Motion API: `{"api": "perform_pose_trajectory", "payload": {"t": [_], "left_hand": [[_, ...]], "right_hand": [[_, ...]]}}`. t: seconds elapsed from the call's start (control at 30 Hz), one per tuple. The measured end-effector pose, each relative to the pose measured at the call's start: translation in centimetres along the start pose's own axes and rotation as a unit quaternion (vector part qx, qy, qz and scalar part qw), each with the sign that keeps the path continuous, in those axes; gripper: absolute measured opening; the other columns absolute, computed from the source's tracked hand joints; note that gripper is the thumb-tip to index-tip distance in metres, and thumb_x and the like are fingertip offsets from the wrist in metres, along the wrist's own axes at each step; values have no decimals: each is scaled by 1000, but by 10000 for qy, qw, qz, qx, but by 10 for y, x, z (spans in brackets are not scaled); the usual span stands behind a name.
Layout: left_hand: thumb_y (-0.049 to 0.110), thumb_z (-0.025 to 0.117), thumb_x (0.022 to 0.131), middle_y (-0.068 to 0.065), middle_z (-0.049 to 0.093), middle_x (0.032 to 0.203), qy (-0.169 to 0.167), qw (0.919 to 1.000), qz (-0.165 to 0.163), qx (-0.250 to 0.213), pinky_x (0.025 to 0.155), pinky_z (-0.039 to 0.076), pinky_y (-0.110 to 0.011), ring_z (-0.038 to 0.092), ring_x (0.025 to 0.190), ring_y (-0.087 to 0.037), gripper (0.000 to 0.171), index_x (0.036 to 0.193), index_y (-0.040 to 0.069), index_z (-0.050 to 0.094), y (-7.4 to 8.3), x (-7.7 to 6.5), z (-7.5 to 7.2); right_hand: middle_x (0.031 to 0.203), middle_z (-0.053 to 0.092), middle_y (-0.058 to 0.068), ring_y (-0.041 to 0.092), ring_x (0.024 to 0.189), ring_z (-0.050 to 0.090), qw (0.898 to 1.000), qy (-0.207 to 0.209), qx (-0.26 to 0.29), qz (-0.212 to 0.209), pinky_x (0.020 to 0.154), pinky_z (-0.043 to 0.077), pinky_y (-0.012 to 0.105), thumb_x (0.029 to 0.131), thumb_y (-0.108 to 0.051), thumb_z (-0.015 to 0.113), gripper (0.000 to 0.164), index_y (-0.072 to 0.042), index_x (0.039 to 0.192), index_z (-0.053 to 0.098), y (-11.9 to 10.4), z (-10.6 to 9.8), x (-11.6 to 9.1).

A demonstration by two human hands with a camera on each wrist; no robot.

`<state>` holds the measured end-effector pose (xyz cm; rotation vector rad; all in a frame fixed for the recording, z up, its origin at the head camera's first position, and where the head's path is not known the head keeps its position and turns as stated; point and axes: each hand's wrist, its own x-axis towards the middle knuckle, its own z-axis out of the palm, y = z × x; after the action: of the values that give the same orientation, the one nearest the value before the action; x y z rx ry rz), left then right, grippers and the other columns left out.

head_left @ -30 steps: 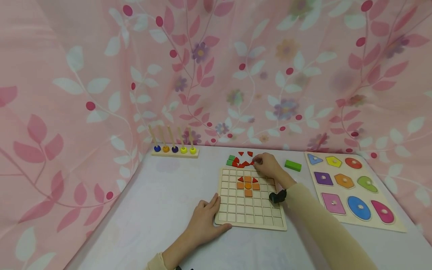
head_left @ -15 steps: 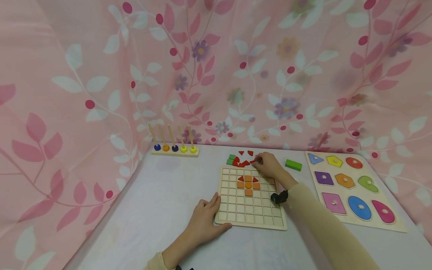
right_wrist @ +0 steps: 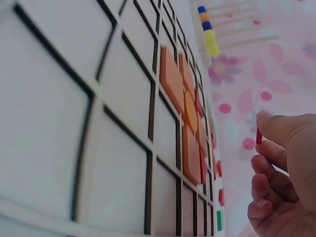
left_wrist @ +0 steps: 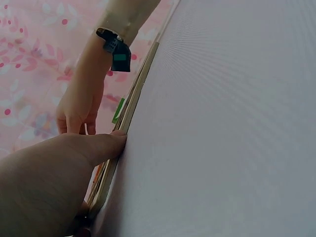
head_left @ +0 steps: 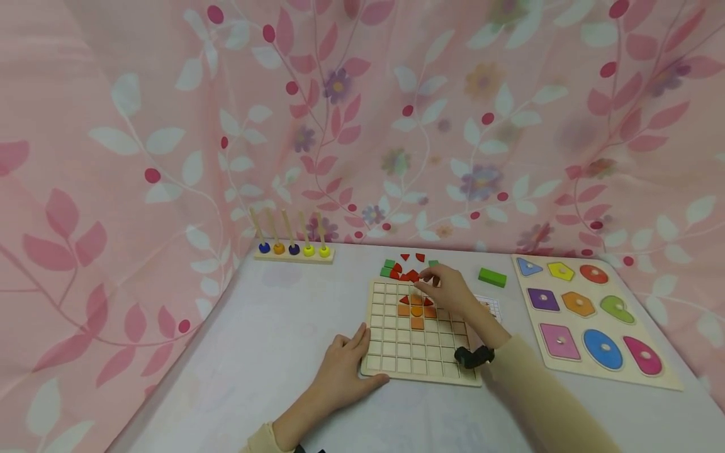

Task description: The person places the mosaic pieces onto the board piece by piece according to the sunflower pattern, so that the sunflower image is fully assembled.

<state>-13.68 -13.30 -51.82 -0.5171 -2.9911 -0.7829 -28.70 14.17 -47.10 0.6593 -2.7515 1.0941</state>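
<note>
A wooden grid board (head_left: 396,349) lies in the middle of the table in the head view. My left hand (head_left: 342,371) rests at its near-left corner, fingers along the left edge and thumb touching the front edge. My right hand (head_left: 450,289) hovers over the board's far part, pinching a thin red tile (right_wrist: 258,135) between thumb and index finger. Only the tile's edge shows, so its shape cannot be told. Below that hand, orange square tiles (head_left: 417,323) surround a round yellow-orange tile (head_left: 416,311). Red triangle tiles (head_left: 404,301) sit beside the uppermost square, which the hand partly covers.
Loose red tiles (head_left: 420,257) and green tiles (head_left: 386,272) lie behind the board. To the right are a green block (head_left: 492,277), a printed card (head_left: 494,306) and a knobbed shape puzzle (head_left: 566,363). A peg stand (head_left: 293,258) with coloured beads stands at the back left.
My right hand has moved from the loose red tiles toward me, over the board, carrying a red tile. A green tile and the card have come into sight. My left hand has stayed put.
</note>
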Motion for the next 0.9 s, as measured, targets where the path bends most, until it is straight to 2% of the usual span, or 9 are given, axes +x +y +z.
{"api": "perform_pose_trajectory", "payload": {"t": [0.2,0.33,0.43,0.6,0.8,0.9], "left_hand": [[71,75,86,-12,40,168,50,10000,54,55,83,40,-30,44,102,-15,104,158,1,47,-1,0,0],[70,75,86,-12,40,168,24,10000,38,17,81,39,-30,43,101,-15,103,158,1,47,0,-1,-2],[70,75,86,-12,39,168,-3,10000,26,9,80,38,-29,42,100,-14,104,158,1,47,0,0,-3],[70,74,87,-12,39,168,6,10000,40,78,82,39,-29,43,102,-15,103,159,2,46,2,3,-3],[69,74,87,-12,40,168,-48,10000,-3,72,82,40,-30,43,102,-16,103,158,1,46,4,1,-5],[69,74,87,-13,40,168,-17,10000,33,75,82,39,-30,43,101,-16,102,158,0,47,4,-1,-6]], "right_hand": [[103,71,8,19,85,57,9997,17,220,102,70,48,29,97,-19,80,22,-2,111,77,-14,5,-15],[99,71,7,18,82,58,9999,-21,150,-14,71,49,28,96,-18,80,22,-1,110,77,-16,10,-23],[100,72,7,20,86,61,9999,-86,29,-117,76,53,32,96,-20,81,24,-1,110,78,-16,13,-32],[104,73,2,18,93,62,9998,-169,-3,-124,83,53,37,94,-26,83,25,-8,111,79,-13,19,-46],[103,69,-3,14,92,59,9977,-294,306,-521,81,51,29,93,-26,85,22,-15,111,81,-6,27,-54],[101,67,-3,15,91,56,9962,-271,298,-768,81,49,31,92,-25,86,21,-16,110,81,-4,30,-54]]}}
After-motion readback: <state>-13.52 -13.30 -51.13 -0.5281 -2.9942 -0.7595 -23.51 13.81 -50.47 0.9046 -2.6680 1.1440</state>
